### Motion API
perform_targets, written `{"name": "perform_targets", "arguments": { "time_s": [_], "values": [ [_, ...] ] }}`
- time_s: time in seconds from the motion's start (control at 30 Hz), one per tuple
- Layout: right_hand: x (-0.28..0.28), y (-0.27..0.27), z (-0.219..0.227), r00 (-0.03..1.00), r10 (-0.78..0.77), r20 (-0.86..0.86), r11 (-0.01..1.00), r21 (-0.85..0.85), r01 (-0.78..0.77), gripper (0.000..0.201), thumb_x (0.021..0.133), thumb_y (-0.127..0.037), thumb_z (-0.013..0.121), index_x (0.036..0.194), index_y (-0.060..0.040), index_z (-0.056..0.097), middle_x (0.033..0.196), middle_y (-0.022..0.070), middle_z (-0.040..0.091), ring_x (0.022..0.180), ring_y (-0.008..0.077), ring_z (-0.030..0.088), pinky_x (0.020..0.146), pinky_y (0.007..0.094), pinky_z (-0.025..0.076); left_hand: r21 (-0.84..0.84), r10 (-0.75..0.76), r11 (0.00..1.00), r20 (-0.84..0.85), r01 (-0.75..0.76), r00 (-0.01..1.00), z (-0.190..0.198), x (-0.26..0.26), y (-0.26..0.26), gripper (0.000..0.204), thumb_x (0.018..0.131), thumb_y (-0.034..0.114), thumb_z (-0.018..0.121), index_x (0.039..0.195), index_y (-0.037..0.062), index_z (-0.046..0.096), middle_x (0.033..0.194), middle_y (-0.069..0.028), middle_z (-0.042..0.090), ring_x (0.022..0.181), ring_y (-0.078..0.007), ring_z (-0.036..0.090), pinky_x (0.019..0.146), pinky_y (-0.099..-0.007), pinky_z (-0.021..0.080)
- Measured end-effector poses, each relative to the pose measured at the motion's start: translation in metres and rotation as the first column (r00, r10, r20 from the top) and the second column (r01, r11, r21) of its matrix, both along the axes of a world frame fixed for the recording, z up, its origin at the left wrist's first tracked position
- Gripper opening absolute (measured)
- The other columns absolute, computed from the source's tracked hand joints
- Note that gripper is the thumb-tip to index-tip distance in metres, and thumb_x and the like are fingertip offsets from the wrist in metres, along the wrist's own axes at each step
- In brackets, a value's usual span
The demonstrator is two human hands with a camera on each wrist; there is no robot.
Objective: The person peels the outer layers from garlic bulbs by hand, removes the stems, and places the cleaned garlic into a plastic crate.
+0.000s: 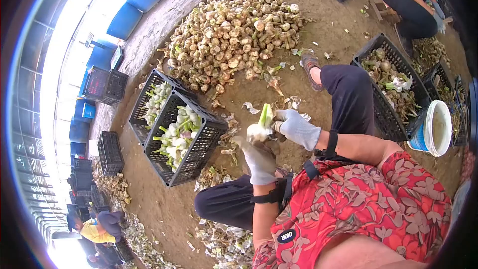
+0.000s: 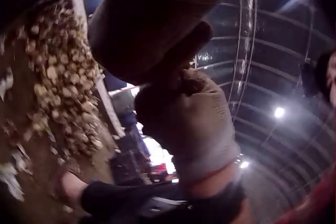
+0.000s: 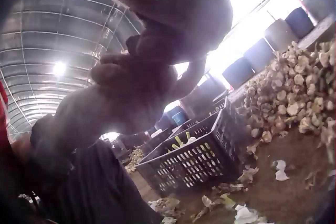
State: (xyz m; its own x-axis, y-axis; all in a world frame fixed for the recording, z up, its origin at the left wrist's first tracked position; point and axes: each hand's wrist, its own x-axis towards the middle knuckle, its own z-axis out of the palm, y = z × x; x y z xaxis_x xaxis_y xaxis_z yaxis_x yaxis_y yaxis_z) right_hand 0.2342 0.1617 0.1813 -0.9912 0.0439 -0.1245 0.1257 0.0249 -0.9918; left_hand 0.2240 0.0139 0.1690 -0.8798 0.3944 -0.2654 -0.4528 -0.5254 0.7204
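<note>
In the head view, a white garlic bulb (image 1: 258,131) with a short green stem is held between my two gloved hands. My left hand (image 1: 259,162) grips the bulb from below, its fingers partly hidden behind it. The right hand (image 1: 298,127) has its fingers curled against the bulb's side near the stem. Both wrist views are dark: the left one shows the right hand (image 2: 191,124) bent into a fist against the left, and the right one shows the left hand (image 3: 118,95) just under the right. The bulb is hidden there.
A big heap of unpeeled garlic (image 1: 234,37) lies ahead. Left of my hands stands a black crate (image 1: 201,152) of cleaned bulbs beside another like it. To the right are a crate (image 1: 371,97) of garlic and husks and a white bucket (image 1: 438,128). Husks litter the floor; other people work nearby.
</note>
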Motion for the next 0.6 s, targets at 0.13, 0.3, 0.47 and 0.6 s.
{"name": "perform_targets", "arguments": {
  "time_s": [0.13,0.3,0.47,0.6],
  "values": [
    [0.008,-0.005,-0.009,0.966,0.187,-0.181,0.941,0.314,-0.123,0.020,0.088,-0.008,0.055,0.103,0.0024,0.062,0.086,0.0091,0.067,0.082,0.0131,0.060,0.072,0.0306,0.048,-0.337,0.405,0.791,-0.337,-0.510,0.850,-0.013,0.017,0.025,0.057,0.098,0.049,0.044,0.131,0.0035,0.041,0.113,-0.0087,0.056,0.090,-0.0173,0.058,0.076,-0.0293,0.048],
    [0.006,0.006,-0.007,0.916,0.372,0.149,0.641,-0.755,-0.137,0.015,0.086,-0.005,0.058,0.097,0.0022,0.065,0.078,0.0058,0.066,0.064,0.0128,0.062,0.056,0.0245,0.048,0.192,0.096,0.971,0.235,-0.143,0.967,-0.022,0.003,-0.010,0.045,0.097,0.051,0.044,0.110,0.0094,0.056,0.086,-0.0033,0.060,0.060,-0.0126,0.055,0.047,-0.0224,0.039],
    [-0.024,0.024,-0.018,0.982,-0.038,0.187,0.662,-0.731,0.164,0.017,0.089,-0.007,0.054,0.103,0.0012,0.060,0.085,0.0080,0.064,0.069,0.0163,0.062,0.058,0.0295,0.050,0.324,-0.072,0.945,0.108,0.033,0.992,-0.022,0.001,-0.014,0.045,0.096,0.051,0.046,0.104,0.0081,0.056,0.067,-0.0014,0.051,0.041,-0.0091,0.028,0.038,-0.0254,0.021],
    [-0.029,0.051,-0.022,0.997,0.010,-0.080,0.854,0.519,0.033,0.035,0.085,-0.015,0.061,0.114,0.0030,0.056,0.101,0.0177,0.063,0.086,0.0298,0.064,0.072,0.0374,0.053,0.217,-0.008,0.976,0.176,-0.031,0.984,-0.006,0.005,-0.009,0.043,0.095,0.050,0.048,0.100,0.0082,0.057,0.065,-0.0008,0.050,0.041,-0.0092,0.031,0.038,-0.0243,0.023]
  ]
}}
